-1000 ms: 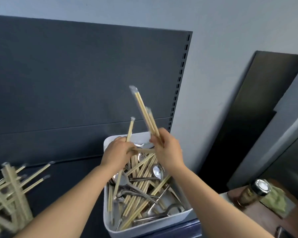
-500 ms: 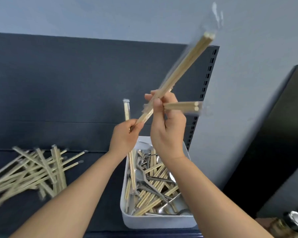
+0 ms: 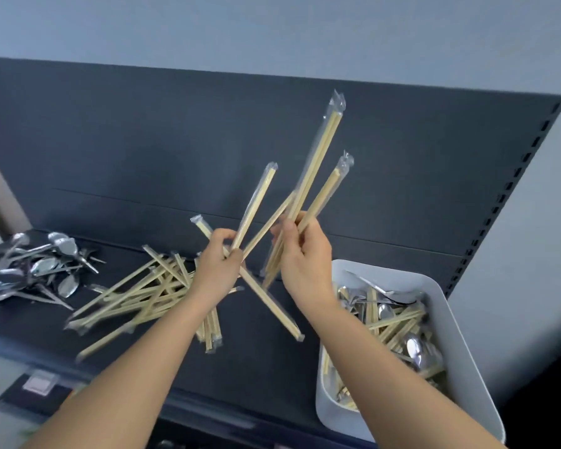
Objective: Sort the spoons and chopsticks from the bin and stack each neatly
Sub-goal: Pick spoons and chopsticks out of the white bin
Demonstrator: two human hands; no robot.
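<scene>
My left hand [image 3: 219, 270] grips a few wrapped chopstick pairs [image 3: 256, 202] that cross each other above the dark shelf. Just to its right, my right hand [image 3: 305, 254] holds more wrapped chopsticks [image 3: 318, 163] pointing up and to the right. A loose pile of wrapped chopsticks [image 3: 136, 296] lies on the shelf under and left of my left hand. Metal spoons [image 3: 36, 270] lie in a heap at the far left. The white bin [image 3: 434, 286] at the right holds mixed spoons and chopsticks.
The dark shelf [image 3: 266, 358] has a dark back panel [image 3: 143, 140] with a slotted upright at its right edge. A pale wall rises behind and to the right. A small label sits on the shelf's front edge at the lower left.
Both hands have swung left from above the bin to over the shelf, carrying their chopsticks. The view turned left, bringing the chopstick pile and spoon heap into sight.
</scene>
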